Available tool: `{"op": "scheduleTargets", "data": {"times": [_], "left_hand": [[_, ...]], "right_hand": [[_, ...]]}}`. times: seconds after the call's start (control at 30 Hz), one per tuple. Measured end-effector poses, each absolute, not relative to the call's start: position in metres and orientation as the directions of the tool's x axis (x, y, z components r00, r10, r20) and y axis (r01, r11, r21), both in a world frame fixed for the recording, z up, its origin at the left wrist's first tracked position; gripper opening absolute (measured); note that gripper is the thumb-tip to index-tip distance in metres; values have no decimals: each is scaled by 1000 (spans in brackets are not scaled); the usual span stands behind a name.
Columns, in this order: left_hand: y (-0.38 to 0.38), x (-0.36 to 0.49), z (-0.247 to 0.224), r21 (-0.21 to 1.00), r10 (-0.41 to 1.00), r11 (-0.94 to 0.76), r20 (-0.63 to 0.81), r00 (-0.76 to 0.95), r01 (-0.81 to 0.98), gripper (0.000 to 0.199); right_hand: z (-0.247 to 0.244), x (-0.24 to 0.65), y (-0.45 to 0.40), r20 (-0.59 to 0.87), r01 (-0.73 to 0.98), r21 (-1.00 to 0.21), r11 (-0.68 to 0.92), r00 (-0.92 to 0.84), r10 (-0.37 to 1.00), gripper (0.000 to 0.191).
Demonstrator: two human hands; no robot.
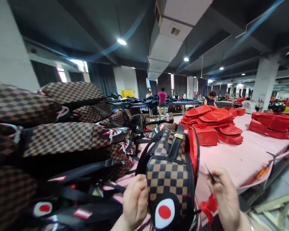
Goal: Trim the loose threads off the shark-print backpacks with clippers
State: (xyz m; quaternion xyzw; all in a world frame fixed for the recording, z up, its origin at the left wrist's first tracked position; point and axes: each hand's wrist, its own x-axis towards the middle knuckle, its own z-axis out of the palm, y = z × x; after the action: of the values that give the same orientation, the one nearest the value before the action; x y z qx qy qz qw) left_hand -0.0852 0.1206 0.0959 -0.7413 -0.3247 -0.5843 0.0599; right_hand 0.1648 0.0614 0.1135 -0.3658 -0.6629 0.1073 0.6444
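A brown checkered backpack (170, 175) with black straps, a red lining and a white-and-red eye patch stands upright at the near edge of the pink table (240, 160). My left hand (135, 202) grips its left side. My right hand (225, 197) is to the right of the bag, fingers pinched on a thin dark tool (210, 174) that looks like small scissors or thread snips. A bit of red fabric (208, 207) hangs beside that hand.
Several checkered backpacks (62, 138) are piled high on the left. Stacks of red bags (213, 123) and more red bags (272, 125) lie farther back on the table. People (162, 101) work at distant tables. A wooden pallet (276, 210) lies on the floor at the right.
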Motion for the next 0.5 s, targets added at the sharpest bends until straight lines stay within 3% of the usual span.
{"op": "scheduleTargets", "data": {"times": [0.13,0.27,0.37,0.43,0.5], "left_hand": [[122,-97,104,223,375,-775,915,146,591,22],[108,-108,136,161,380,-639,916,127,752,9],[99,-111,163,131,422,-593,891,168,794,43],[99,-109,181,107,468,-615,847,252,782,49],[103,-104,196,86,493,-633,811,315,769,43]], "right_hand": [[137,136,80,740,270,-646,714,-7,672,25],[148,125,85,735,264,-648,715,-28,677,20],[156,122,83,731,284,-649,705,-24,682,16],[163,119,82,712,302,-662,686,-33,701,17],[171,117,83,695,342,-660,669,-61,716,20]]}}
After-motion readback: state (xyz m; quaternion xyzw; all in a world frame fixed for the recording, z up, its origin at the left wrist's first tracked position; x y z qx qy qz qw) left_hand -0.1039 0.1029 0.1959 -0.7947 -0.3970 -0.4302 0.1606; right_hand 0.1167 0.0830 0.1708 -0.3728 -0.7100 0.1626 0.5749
